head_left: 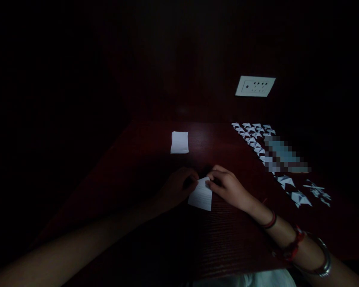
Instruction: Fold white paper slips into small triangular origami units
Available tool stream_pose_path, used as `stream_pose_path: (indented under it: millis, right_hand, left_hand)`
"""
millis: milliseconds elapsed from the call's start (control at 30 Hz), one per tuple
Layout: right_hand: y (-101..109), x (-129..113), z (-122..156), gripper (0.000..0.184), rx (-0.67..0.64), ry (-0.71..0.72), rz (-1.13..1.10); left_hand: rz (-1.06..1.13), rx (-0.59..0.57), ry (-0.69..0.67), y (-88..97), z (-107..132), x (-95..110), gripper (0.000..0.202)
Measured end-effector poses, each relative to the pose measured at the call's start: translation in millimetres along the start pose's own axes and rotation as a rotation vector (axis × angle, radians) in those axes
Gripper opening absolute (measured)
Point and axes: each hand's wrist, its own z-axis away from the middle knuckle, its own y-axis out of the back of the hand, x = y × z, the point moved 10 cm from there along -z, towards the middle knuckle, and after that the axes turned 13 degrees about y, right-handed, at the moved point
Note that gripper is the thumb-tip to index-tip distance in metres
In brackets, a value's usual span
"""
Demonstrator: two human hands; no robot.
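Observation:
A small sheet of paper (201,197) with faint lines of print hangs between my two hands, above the dark red table. My left hand (181,184) pinches its upper left corner; that hand is in shadow. At the upper right corner, my right hand (225,185) grips the paper between thumb and curled fingers. Beyond the hands lies a stack of white paper squares (180,142). To the right, several folded paper pieces (253,140) stand in rows, with larger-looking ones (299,198) nearer to me.
The dark red table (131,159) meets a dark wall at the back. A white power socket (255,86) is fixed on that wall at the right. Thin paper scraps (318,192) lie at the right, near a blurred-out bluish item (284,153). The surroundings are very dark.

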Motion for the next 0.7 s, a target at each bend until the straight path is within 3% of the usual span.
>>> stream_pose_path:
  millis: [400,700]
  right_hand:
    - [7.7,0.7,-0.5,0.014,0.034,-0.013,-0.03]
    - [5.6,3.1,1.5,0.013,0.004,-0.008,-0.014]
  left_hand:
    - [0.081,-0.068,0.057,-1.5,-1.7,-2.7,0.008]
    - [0.057,-0.043,0.044,1.2,0.1,-1.2,0.012]
